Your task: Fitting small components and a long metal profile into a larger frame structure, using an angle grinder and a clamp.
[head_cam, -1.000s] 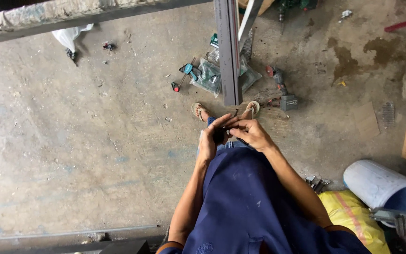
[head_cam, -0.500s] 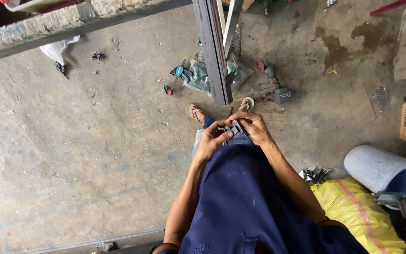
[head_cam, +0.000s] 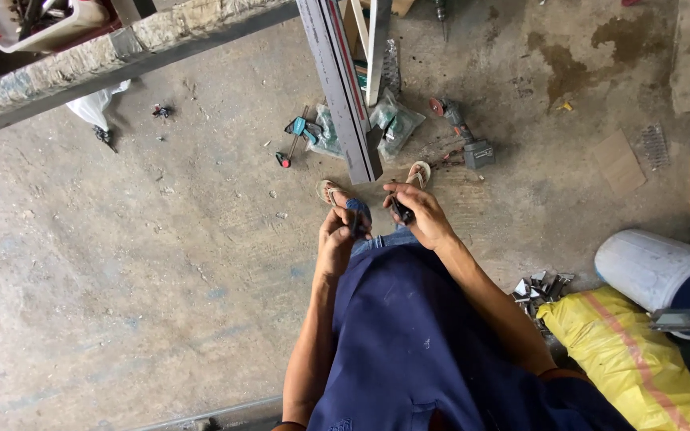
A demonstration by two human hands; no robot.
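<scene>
Navy short-sleeved shirt, jeans, tan sandals

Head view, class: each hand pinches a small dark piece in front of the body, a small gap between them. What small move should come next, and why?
Probably bring the left hand and right hand together so the two small dark pieces meet: both are gripped at the fingertips and already face each other. What the pieces are is too small to tell.

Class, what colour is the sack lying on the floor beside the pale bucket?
The sack is yellow with a faint pinkish stripe, seen in the head view.
</scene>
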